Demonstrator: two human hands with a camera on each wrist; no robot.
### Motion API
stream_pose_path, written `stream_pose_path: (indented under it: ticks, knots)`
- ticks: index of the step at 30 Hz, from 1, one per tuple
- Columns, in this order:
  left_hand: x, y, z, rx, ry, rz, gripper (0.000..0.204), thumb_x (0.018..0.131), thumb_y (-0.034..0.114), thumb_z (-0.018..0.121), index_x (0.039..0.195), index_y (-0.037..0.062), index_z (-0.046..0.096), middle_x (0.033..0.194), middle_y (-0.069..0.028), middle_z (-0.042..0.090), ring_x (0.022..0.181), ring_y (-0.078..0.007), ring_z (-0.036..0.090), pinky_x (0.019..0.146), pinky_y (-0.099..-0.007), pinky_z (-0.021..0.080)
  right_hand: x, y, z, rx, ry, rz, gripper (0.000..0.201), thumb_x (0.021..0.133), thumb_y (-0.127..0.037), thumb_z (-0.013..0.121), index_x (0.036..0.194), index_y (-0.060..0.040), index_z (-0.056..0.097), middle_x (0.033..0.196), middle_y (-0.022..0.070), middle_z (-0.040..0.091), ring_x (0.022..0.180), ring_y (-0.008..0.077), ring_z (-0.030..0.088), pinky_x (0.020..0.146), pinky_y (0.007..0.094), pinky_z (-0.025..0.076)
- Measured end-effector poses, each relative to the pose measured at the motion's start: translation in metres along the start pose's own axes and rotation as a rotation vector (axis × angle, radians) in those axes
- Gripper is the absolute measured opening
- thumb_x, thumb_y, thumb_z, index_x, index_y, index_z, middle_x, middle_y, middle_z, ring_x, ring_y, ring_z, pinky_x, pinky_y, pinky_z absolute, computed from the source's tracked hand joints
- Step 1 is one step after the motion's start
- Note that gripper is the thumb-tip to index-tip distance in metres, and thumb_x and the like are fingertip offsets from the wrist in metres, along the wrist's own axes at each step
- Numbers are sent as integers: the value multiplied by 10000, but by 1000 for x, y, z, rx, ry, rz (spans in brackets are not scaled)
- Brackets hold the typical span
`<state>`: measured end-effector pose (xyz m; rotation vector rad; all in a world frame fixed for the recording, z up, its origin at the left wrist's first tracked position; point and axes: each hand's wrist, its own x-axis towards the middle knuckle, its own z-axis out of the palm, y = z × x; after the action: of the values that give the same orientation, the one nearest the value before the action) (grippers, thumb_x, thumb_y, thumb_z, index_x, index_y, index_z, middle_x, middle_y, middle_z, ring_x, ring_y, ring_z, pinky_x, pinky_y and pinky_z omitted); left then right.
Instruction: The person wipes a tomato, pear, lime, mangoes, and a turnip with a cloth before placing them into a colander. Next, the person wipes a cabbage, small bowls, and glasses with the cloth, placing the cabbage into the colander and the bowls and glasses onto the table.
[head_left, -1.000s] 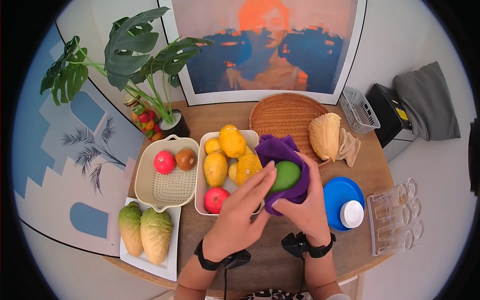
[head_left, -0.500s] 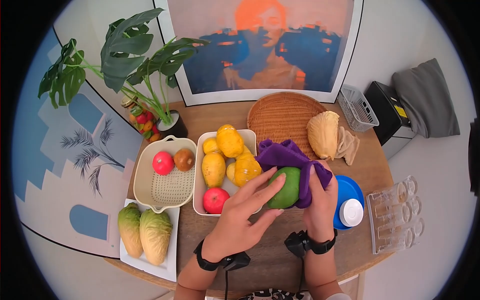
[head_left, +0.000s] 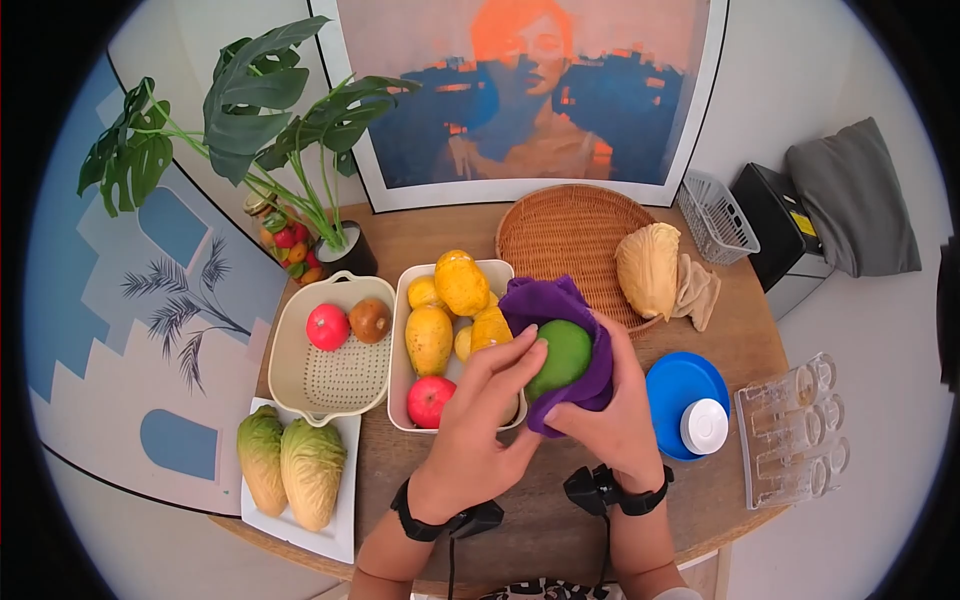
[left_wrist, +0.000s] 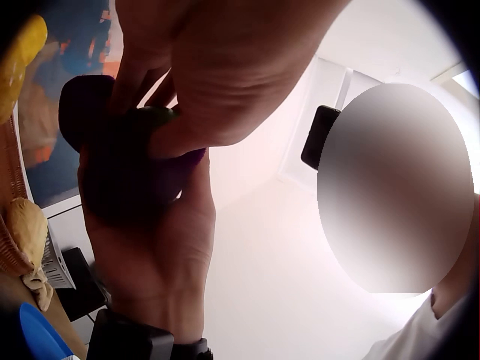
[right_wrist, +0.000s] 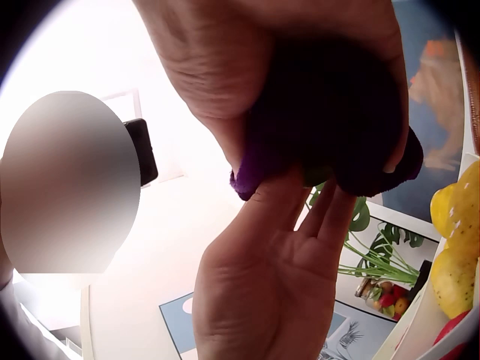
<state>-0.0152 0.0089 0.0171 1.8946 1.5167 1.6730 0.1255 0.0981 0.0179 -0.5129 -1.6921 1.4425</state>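
Note:
In the head view a smooth green mango (head_left: 562, 357) is held up in front of me, partly wrapped in a purple cloth (head_left: 545, 298). My right hand (head_left: 622, 415) grips the cloth around the mango's right side, thumb at the lower edge. From the left, my left hand (head_left: 470, 430) holds the mango with its fingers bent over the bare green side. Both wrist views show the dark underside of the cloth (right_wrist: 322, 112) between the hands, with the mango mostly hidden.
A white tub (head_left: 400, 400) with yellow fruit and a red one stands left of the hands, beside a cream basket (head_left: 330, 385). Napa cabbages (head_left: 312, 475) lie on a white plate. Rightward are a blue plate (head_left: 665, 380), glass cups (head_left: 800, 435) and a wicker tray (head_left: 560, 235).
Half a second ago the right hand held the cloth bunched at the mango's right, leaving more green bare. Now the cloth wraps around the mango's right and lower sides again.

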Motion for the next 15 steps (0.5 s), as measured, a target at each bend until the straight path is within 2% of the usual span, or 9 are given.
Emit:
stream_pose_path:
  ticks: [1,9,11,12,14,15]
  knots:
    - [1,2,-1,52,-19,55,638,744,-63,712,1347,-2,515,1354,-195,506,1215,-335,540,1025,-373,437,-1,0,0,44,16,0,806,711,-136,829,1374,0,390,1273,112,524,1163,172,520,999,325,432]
    - [1,1,-1,-136,-37,8,633,763,-53,709,1363,7,517,1415,-211,449,1268,-335,515,1052,-386,416,-4,1,2,202,68,-17,710,787,-150,783,1368,-1,403,1262,102,531,1149,163,519,992,316,430]
    - [1,1,-2,-159,-47,-1,622,773,-44,710,1363,9,520,1437,-214,429,1284,-336,505,1058,-387,410,-5,6,1,232,146,-52,552,853,-161,733,1311,2,472,1195,83,574,1084,139,548,947,292,451]
    - [0,0,-1,-183,-57,-3,613,781,-27,718,1362,13,525,1444,-213,429,1289,-333,504,1059,-385,408,-5,7,-1,233,145,-52,552,853,-161,733,1311,2,472,1195,83,574,1084,139,548,947,292,451]
    - [0,-2,-1,-208,-71,-3,605,788,-10,725,1361,16,530,1452,-213,429,1294,-330,503,1061,-383,405,-4,9,-5,373,255,42,360,919,-165,666,1215,5,550,1088,53,614,992,102,574,875,254,468]
    - [-1,-4,-2,-229,-103,-20,618,786,-7,731,1367,10,522,1463,-215,422,1313,-317,479,1082,-392,378,-2,10,-5,351,294,11,252,956,-155,621,1149,4,587,1018,28,627,921,70,577,820,225,469]
